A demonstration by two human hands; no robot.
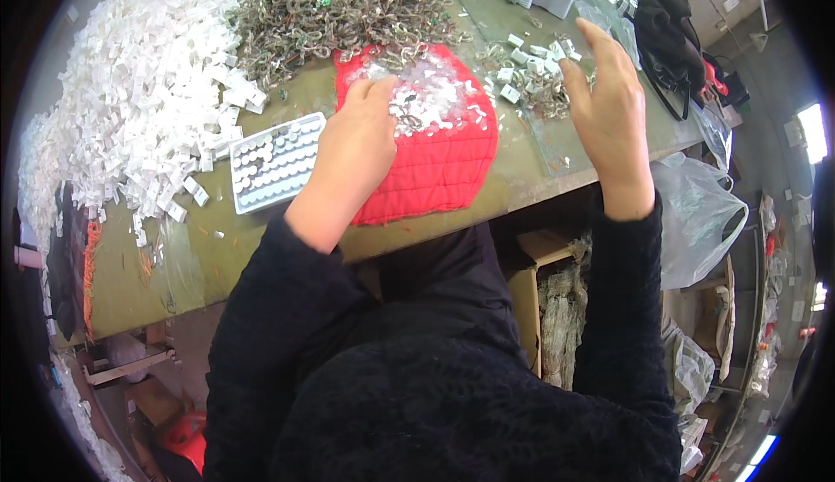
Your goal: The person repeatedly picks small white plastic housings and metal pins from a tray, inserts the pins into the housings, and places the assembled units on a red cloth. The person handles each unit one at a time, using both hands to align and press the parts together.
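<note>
The step in hand looks like sorting or picking among small white pieces and bits of metal on the red quilted pad, which lies at the middle of the bench, its near end close to the near edge. The left hand is over the pad's left side, its back turned up and its fingers pointing far and a little right, toward the loose pieces. Those fingers look drawn near one another, though I cannot tell whether anything is pinched between them (the tips sit against a busy, pale patch). The right hand is raised over the bench's right side, wrist toward the near edge, fingers angled far and left; thumb and index stand apart, with nothing visible in the gap. It is just beside a cluster of white blocks and tangled metal links. A white tray with rows of round pieces lies left of the pad, the left forearm crossing near its right end. As I judge it, the next move calls for a fine fingertip pinch on one piece, with the right fingers closing in gently so that neighbouring bits are not scattered.
</note>
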